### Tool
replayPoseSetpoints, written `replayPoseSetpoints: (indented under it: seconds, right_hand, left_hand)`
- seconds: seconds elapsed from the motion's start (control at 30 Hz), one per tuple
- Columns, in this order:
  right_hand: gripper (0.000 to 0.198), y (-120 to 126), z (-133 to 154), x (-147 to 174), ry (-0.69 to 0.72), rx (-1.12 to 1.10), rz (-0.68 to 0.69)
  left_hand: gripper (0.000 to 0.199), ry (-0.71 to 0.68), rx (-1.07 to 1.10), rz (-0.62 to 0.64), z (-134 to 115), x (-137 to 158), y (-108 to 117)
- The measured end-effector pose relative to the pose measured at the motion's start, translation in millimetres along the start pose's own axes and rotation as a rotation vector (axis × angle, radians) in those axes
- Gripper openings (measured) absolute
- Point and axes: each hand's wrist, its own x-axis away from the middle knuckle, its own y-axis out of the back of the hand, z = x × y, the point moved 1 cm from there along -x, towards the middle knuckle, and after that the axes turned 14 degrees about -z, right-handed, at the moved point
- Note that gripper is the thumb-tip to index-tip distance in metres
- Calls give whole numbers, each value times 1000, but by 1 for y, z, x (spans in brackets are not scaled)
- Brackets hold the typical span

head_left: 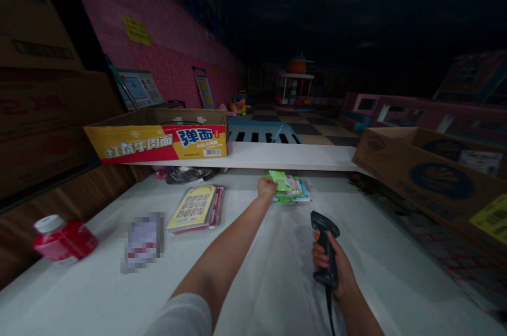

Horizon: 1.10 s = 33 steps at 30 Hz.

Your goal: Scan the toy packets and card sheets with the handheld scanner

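My left hand [266,187] reaches to the far side of the white table [253,262]. Its fingers are closed on the edge of a bright green packet [282,182], which lies at the top of a small pile of colourful flat packets [295,199]. Nearer to me, my right hand [343,267] is wrapped round the handle of a black barcode scanner [326,246]. The scanner is upright above the table, head pointing away and to the left, and its cable runs down toward me. Whether the green packet is lifted off the pile I cannot tell.
Left on the table are a stack of booklets [194,209], a blurred-out pale item [143,242] and a red bottle [65,240] on its side. A white ledge [293,155] crosses the back, with a noodle carton [158,143] on it. Another cardboard box [431,167] stands right.
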Motion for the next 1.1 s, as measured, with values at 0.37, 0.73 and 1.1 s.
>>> replayPoseSetpoints:
  seconds: [0.37,0.73,1.1]
  right_hand:
    - [37,-2,1,-1,-14,-15,-2]
    - [36,0,0,-3,25,19,-6]
    - [30,2,-3,0,3,-70,-33]
  left_hand:
    - [17,-300,-550,-100,-4,3,13]
    - [31,-753,-558,92,11,29,26]
    - [29,-754,-533,91,16,34,34]
